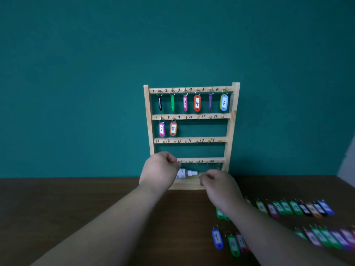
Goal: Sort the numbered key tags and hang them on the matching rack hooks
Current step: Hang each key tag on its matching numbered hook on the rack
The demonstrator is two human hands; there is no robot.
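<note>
Both forearms reach forward, hands level before the rack's [235, 104] bottom rows. Left hand [159, 170] has its fingers curled and pinches one end of a white tag [186, 173] held sideways. Right hand [219, 182], fingers curled, pinches the narrow ring end. Loose tags [295, 208] lie in rows on the table [96, 198], right side.

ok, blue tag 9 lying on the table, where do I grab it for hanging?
Pinch the blue tag 9 by the long edges of its plastic body, coming from above. It lies flat on the table with its ring at the far end, so that leaves the ring free for hook 9. The green tag lies close on its right; its left side is open.
</note>
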